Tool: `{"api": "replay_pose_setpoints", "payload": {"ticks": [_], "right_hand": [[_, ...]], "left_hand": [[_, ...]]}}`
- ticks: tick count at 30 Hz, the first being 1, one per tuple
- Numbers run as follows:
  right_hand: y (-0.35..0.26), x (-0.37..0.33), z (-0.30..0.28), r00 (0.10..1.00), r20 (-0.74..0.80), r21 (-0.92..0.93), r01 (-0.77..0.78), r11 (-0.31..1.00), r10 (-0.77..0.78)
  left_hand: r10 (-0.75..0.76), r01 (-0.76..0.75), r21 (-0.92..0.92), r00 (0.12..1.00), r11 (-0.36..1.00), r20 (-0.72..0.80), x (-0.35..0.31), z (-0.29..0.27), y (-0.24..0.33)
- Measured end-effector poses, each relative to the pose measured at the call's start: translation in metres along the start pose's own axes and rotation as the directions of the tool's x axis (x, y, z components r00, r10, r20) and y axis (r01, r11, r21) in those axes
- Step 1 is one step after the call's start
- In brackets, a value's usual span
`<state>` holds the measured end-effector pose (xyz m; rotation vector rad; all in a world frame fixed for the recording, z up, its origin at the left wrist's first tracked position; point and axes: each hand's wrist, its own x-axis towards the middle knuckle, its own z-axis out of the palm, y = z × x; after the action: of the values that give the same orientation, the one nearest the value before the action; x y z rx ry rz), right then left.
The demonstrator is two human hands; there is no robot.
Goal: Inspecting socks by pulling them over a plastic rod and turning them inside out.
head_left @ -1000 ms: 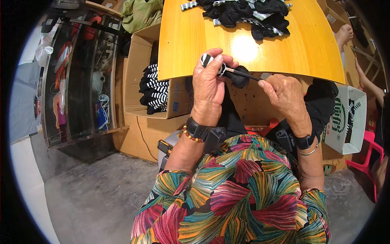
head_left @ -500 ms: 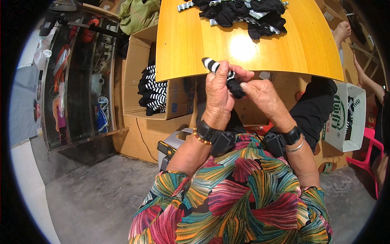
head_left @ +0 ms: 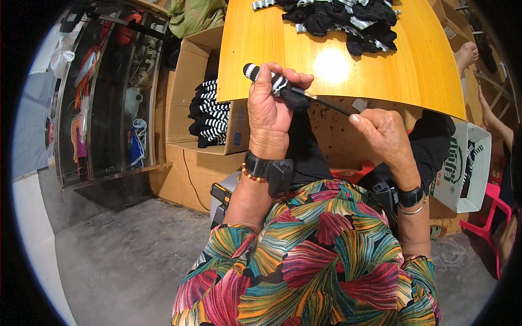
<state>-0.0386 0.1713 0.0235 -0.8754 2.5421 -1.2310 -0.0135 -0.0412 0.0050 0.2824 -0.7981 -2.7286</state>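
Note:
My left hand (head_left: 270,103) is closed around a small black-and-white striped knitted piece (head_left: 278,82). Its rounded striped end sticks out past my thumb, and a bunched black part (head_left: 295,100) hangs at the other side of my fingers. From that black part a thin, straight dark strip (head_left: 333,105) runs to my right hand (head_left: 383,130), which is closed on its far end. Whether the strip is a rod or stretched knit, I cannot tell. Both hands are in front of the table's near edge.
Black knitted pieces with silvery strips (head_left: 348,22) are heaped on the yellow wooden table (head_left: 272,49). Left of it, a cardboard box (head_left: 185,81) holds striped knitted pieces (head_left: 211,114). A white box (head_left: 478,182) and a pink stool (head_left: 484,228) stand at right, near another person's foot (head_left: 466,54).
My left hand has moved left and slightly up with the striped piece. My right hand has drawn away to the right, and the dark strip now shows between the hands.

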Motion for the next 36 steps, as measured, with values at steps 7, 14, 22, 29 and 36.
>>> {"api": "replay_pose_setpoints", "payload": {"ticks": [7, 14, 22, 29, 36], "right_hand": [[0.006, 0.001, 0.014, 1.0, -0.003, -0.162, 0.002, 0.987, -0.003], [0.009, 0.006, 0.033, 0.993, 0.031, 0.168, -0.117, 0.979, 0.114], [-0.01, 0.015, 0.053, 0.877, 0.398, 0.716, -0.481, 0.506, 0.27], [-0.003, 0.024, 0.074, 0.938, 0.252, 0.733, -0.346, 0.586, 0.239], [0.004, 0.023, 0.054, 0.99, 0.051, 0.457, -0.14, 0.878, 0.131]], "left_hand": [[-0.011, 0.007, 0.144, 1.0, 0.99, 0.029, -0.004, 0.007, -0.012], [0.03, -0.031, 0.039, 0.999, 0.999, 0.013, -0.01, 0.009, -0.033], [0.084, -0.106, 0.188, 0.989, 0.976, 0.123, -0.008, 0.008, -0.031], [0.001, -0.026, 0.216, 0.993, 0.976, 0.118, -0.003, 0.006, -0.031], [0.096, -0.109, 0.133, 0.991, 0.985, 0.097, -0.002, 0.012, -0.014]]}}
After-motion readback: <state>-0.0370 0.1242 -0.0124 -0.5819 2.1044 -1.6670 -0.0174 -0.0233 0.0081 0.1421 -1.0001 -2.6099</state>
